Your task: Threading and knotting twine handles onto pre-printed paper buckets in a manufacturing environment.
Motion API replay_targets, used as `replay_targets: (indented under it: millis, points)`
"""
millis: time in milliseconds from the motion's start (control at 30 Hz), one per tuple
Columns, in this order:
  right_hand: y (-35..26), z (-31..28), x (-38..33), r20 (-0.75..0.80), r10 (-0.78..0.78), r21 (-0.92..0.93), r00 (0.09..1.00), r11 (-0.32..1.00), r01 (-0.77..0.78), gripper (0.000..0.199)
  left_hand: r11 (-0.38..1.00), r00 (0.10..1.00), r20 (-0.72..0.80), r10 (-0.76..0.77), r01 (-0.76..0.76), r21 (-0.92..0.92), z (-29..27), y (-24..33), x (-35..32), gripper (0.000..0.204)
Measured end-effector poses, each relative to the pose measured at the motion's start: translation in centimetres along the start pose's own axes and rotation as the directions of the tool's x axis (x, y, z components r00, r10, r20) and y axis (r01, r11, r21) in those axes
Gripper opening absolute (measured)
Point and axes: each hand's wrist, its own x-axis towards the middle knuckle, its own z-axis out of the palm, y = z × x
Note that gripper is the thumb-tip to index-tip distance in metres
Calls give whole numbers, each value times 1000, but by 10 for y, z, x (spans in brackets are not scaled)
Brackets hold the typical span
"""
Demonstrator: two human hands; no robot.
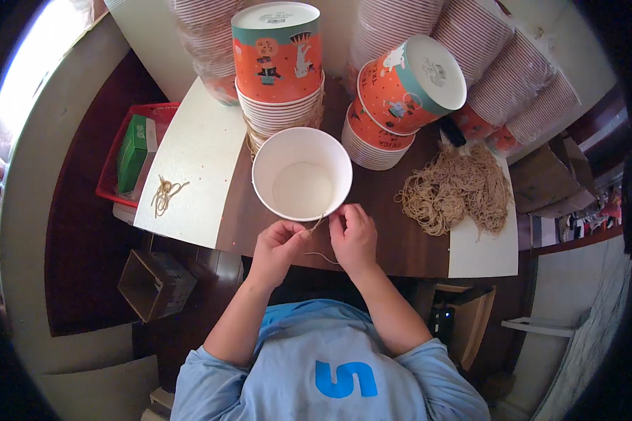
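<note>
A white-lined paper bucket (pixel 263 172) stands upright near the table's front edge, its open mouth facing up. At its near rim, a thin tan cord (pixel 319 224) runs between my two hands, and a loose length of it curves below them. My left hand (pixel 279 247) pinches the cord between thumb and fingertips. Close beside it, my right hand (pixel 353 236) is closed at the bucket's rim with thumb and fingers on the cord. Whether the cord passes through the bucket wall is hidden by my fingers.
Behind stands a tall stack of upside-down orange buckets (pixel 277 63); another stack (pixel 411 84) leans at its right. Plastic-wrapped bucket stacks (pixel 519 77) line the back. A tangled heap of cord (pixel 456 186) lies right, a small bundle (pixel 165 195) left. A red crate (pixel 112 165) sits beyond the left edge.
</note>
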Motion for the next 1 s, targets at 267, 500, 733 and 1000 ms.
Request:
replay_targets:
  millis: [267,500,733,1000]
  points:
    - [-24,-28,0,32,-176,156,984,973,169,32,971,991,20,-132,125,204,-5,14,-34,18]
    - [-16,-12,8,5,-540,161,842,831,532,26,849,984,90,157,-181,496,3,36,-42,13]
    - [-4,-19,22,-54,-433,243,900,868,432,15,910,845,523,110,-297,289,14,82,-64,12]
    - [20,-90,39,406,-384,442,829,877,189,8,763,850,428,-308,-48,645,-77,119,-47,15]
